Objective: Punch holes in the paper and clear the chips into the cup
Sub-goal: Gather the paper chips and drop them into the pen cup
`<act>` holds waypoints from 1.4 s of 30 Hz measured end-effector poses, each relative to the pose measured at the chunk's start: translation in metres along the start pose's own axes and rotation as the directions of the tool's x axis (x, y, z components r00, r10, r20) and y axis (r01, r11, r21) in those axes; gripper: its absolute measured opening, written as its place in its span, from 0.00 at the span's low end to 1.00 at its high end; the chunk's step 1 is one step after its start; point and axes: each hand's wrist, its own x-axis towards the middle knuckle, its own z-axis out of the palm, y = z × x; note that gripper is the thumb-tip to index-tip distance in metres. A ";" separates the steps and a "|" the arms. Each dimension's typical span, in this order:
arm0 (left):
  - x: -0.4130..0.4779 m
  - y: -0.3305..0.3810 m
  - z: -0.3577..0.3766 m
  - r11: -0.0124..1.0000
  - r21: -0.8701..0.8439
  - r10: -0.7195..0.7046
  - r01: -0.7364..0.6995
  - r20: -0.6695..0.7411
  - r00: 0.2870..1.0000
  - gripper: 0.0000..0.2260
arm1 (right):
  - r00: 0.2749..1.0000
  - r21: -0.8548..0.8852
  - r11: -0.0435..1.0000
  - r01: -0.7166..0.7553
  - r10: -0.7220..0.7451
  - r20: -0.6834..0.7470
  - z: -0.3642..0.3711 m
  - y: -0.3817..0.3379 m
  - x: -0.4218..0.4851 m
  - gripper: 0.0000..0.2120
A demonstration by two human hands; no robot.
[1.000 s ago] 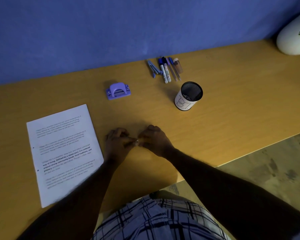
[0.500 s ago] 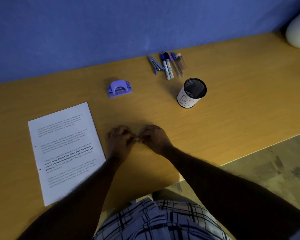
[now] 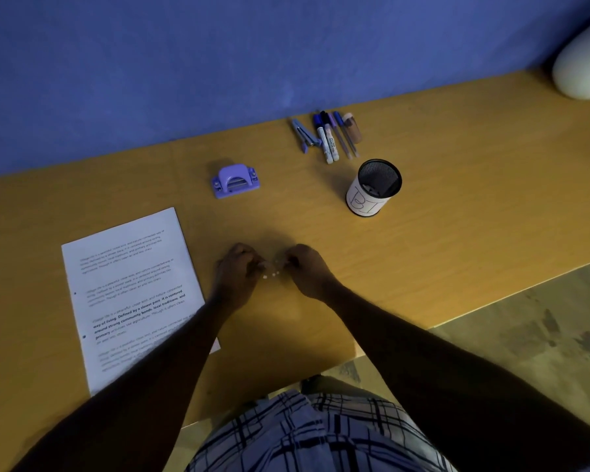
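Midway along the yellow bench point(image 3: 457, 233), left hand point(image 3: 237, 279) and right hand point(image 3: 309, 272) are curling round tiny white paper chips point(image 3: 273, 274), gathering them for the black mesh cup point(image 3: 375, 189); whether pinching, I cannot tell.

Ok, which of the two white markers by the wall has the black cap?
The right marker, lying next to the purple pen. The left marker has a blue cap.

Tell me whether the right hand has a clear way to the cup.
Probably yes. The right hand is by the chips, and only bare desk lies between it and the upright, open cup. The pens lie beyond the cup, out of the way.
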 end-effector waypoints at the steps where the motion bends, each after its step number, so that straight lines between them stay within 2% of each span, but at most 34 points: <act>1: 0.002 0.005 -0.003 0.996 -0.089 -0.003 0.004 0.015 1.000 0.07 | 0.998 0.162 0.985 -0.064 0.065 0.002 -0.006 -0.001 0.000 0.08; 3: 0.008 0.020 -0.009 0.957 -0.277 -0.071 0.084 0.058 0.996 0.07 | 0.976 0.461 0.862 -0.211 0.213 0.049 -0.017 -0.003 -0.001 0.09; 5: 0.015 0.037 -0.012 0.844 -0.493 -0.172 0.212 0.126 0.977 0.08 | 0.954 0.660 0.693 -0.290 0.262 0.144 -0.030 -0.007 -0.004 0.07; 8: 0.031 0.063 -0.012 0.628 -0.718 -0.221 0.300 0.204 0.954 0.11 | 0.958 0.823 0.491 -0.286 0.158 0.239 -0.055 -0.013 -0.010 0.09; 11: 0.053 0.090 -0.015 0.529 -0.793 -0.202 0.303 0.229 0.952 0.09 | 0.975 0.886 0.409 -0.220 0.120 0.186 -0.084 -0.019 -0.012 0.10; 14: 0.079 0.122 -0.016 0.578 -0.777 -0.157 0.248 0.193 0.969 0.08 | 0.987 0.909 0.397 -0.126 0.140 0.076 -0.113 -0.018 -0.005 0.11; 17: 0.107 0.158 -0.012 0.711 -0.690 -0.051 0.140 0.147 0.988 0.07 | 0.992 0.894 0.448 -0.026 0.125 -0.033 -0.146 -0.012 0.002 0.14; 19: 0.126 0.181 -0.009 0.795 -0.604 0.030 0.056 0.131 0.991 0.06 | 0.978 0.875 0.485 0.003 0.181 -0.103 -0.166 -0.004 0.008 0.13; 21: 0.143 0.198 -0.008 0.881 -0.473 0.097 -0.030 0.119 0.988 0.05 | 0.943 0.820 0.572 -0.002 0.273 -0.188 -0.183 0.005 0.017 0.10; 23: 0.156 0.210 -0.008 0.947 -0.290 0.176 -0.141 0.099 0.979 0.08 | 0.908 0.661 0.749 -0.039 0.302 -0.289 -0.198 0.013 0.026 0.08; 25: 0.166 0.218 -0.010 0.962 -0.162 0.239 -0.218 0.121 0.963 0.07 | 0.893 0.382 0.917 -0.113 0.263 -0.366 -0.213 0.020 0.034 0.08; 27: 0.173 0.223 -0.012 0.959 -0.042 0.282 -0.279 0.174 0.943 0.07 | 0.918 0.035 0.987 -0.155 0.158 -0.364 -0.224 0.023 0.039 0.07; 29: 0.178 0.226 -0.014 0.932 0.074 0.331 -0.354 0.217 0.918 0.10 | 0.939 -0.200 0.972 -0.123 0.049 -0.339 -0.231 0.022 0.041 0.10; 32: 0.181 0.231 -0.017 0.884 0.168 0.399 -0.437 0.218 0.891 0.12 | 0.941 -0.352 0.929 -0.112 -0.015 -0.338 -0.233 0.018 0.045 0.11; 37: 0.184 0.235 -0.019 0.842 0.252 0.423 -0.477 0.241 0.874 0.09 | 0.951 -0.453 0.871 -0.188 0.047 -0.305 -0.237 0.014 0.049 0.10; 42: 0.184 0.231 -0.017 0.839 0.231 0.407 -0.492 0.333 0.850 0.10 | 0.980 -0.490 0.861 -0.135 0.044 -0.194 -0.242 0.012 0.047 0.12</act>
